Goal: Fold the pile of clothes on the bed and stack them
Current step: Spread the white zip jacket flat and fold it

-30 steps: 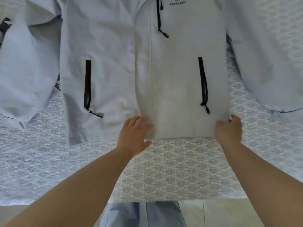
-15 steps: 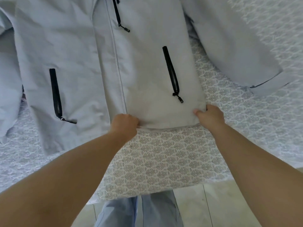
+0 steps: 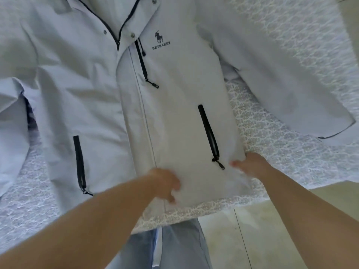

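- Where the view starts, nearest the camera, two bare forearms reach out over the bed [image 3: 291, 45] edge, with jeans [image 3: 174, 249] and pale floor [image 3: 272, 230] below.
- Left hand [image 3: 165, 184] sits at the hem of the jacket [image 3: 174, 123], by the front zip line; its fingers look curled onto the cloth, though motion blur keeps me from telling whether it pinches or only presses.
- Right hand [image 3: 250, 166] is at the hem's right corner, fingers bent into the fabric, which bunches there; it appears to grip the corner.
- Jacket lies face up on the patterned bedspread, hem close to the bed edge, collar far from the camera, sleeves spread to either side.
- Risk, as I judge it: with the hem so near the edge, a pull toward the body could drag the jacket off the bed.
- Risk: the smooth shell fabric may slide, so a fold started from the hem could go crooked if the two hands move unevenly.
- Risk: the right sleeve [image 3: 281, 84] lies wide; folding the body first could trap it in a lump.
- Count: one jacket, two hands, two sleeves, two side pocket zips [image 3: 208, 131], one chest zip [image 3: 142, 63], one chest logo [image 3: 160, 42], three collar snaps visible.
- No stack or other clothes are clearly in view.
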